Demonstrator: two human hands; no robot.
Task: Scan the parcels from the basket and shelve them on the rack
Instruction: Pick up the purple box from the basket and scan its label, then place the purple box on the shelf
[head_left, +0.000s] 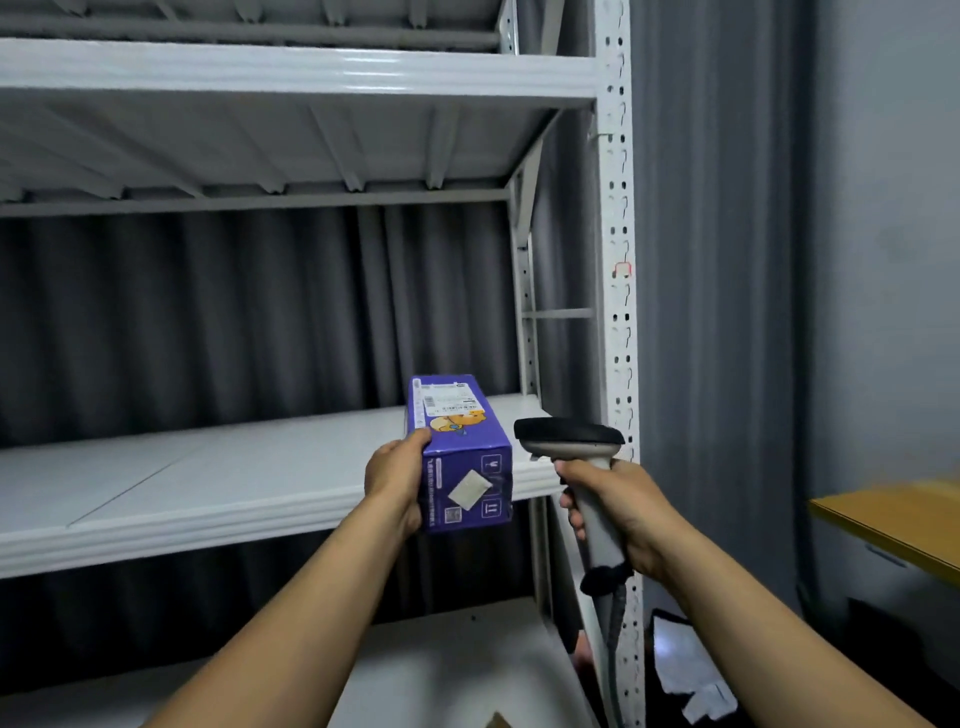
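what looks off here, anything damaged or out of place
The purple box in the left hand has a pale patch stuck crooked on its near end. Crumpled white material lies on the floor beside the rack.

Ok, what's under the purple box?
The white shelf lies under the box, which the left hand grips. The box hides the shelf below it, so contact cannot be told.

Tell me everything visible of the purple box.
The purple box is a long, closed cardboard carton: white label and cartoon print on top; handling symbols, QR code and pale sticker on the near end. The left hand grips its left side, holding it lengthwise over the shelf, near its right end.
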